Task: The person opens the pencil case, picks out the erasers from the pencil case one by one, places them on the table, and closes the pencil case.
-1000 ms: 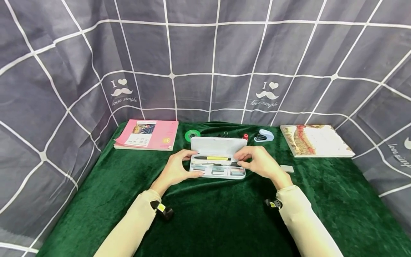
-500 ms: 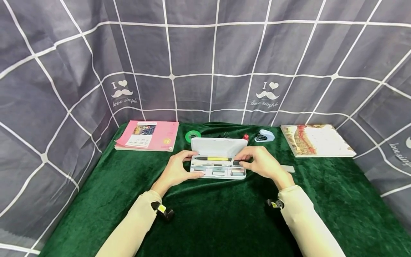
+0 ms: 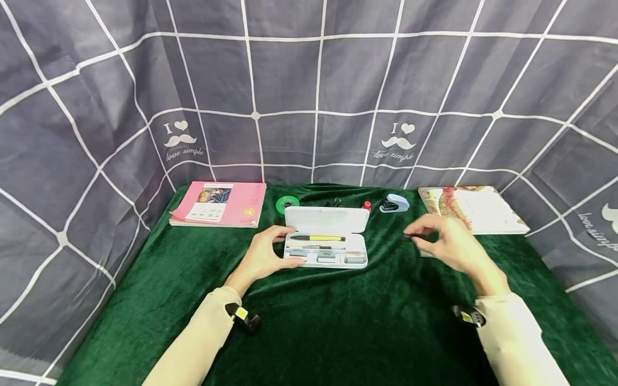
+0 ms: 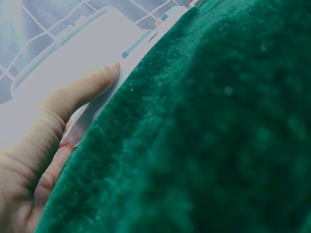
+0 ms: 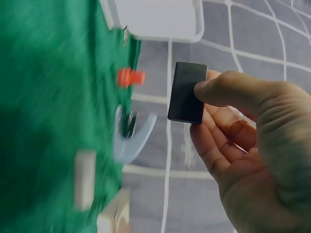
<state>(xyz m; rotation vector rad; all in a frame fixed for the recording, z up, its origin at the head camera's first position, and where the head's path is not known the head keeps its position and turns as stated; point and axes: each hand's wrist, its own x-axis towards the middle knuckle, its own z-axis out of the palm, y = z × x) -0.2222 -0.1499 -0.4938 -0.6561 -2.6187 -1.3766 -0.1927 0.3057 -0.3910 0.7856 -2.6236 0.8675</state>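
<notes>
Right hand point(image 3: 449, 241): pinches a small, smooth black rectangular block point(image 5: 187, 92) between thumb and fingers, held well apart from the open white pencil case point(image 3: 325, 220), off to its right
Left hand point(image 3: 267, 249): grips the case's left end on the green velvet-covered desk point(image 3: 314, 327)
Done, it seems: lid up, block clear of the case
Remaining, as judged: block not yet set down; a yellow-and-black pen point(image 3: 325, 238) lies inside the case

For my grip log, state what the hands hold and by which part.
Right hand: a small black block, pinched along one long side. Left hand: the open pencil case, gripped at its left end.
</notes>
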